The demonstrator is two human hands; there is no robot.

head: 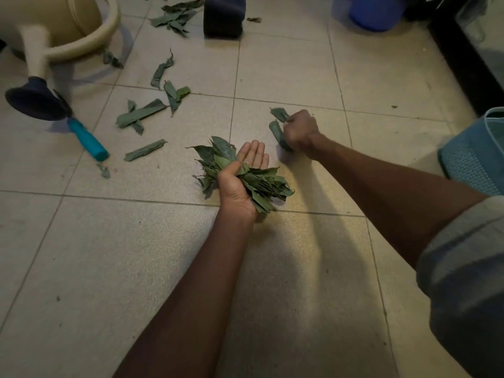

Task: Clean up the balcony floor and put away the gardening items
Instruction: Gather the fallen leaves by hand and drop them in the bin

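Your left hand point(240, 184) is clamping a leaf bundle point(245, 175) under the thumb, fingers straight. Your right hand point(300, 130) is fisting loose leaves point(276, 126); keep gathering leftward across the tiled floor point(286, 64).

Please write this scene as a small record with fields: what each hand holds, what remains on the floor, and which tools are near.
left hand: palm up, thumb pressing a bundle of leaves
right hand: gripping a few leaves at the floor
floor: pale tiles, loose leaves scattered at upper left
watering can: beige, dark spout head, upper left
blue handle: lying beside the spout head
basket: teal, right edge
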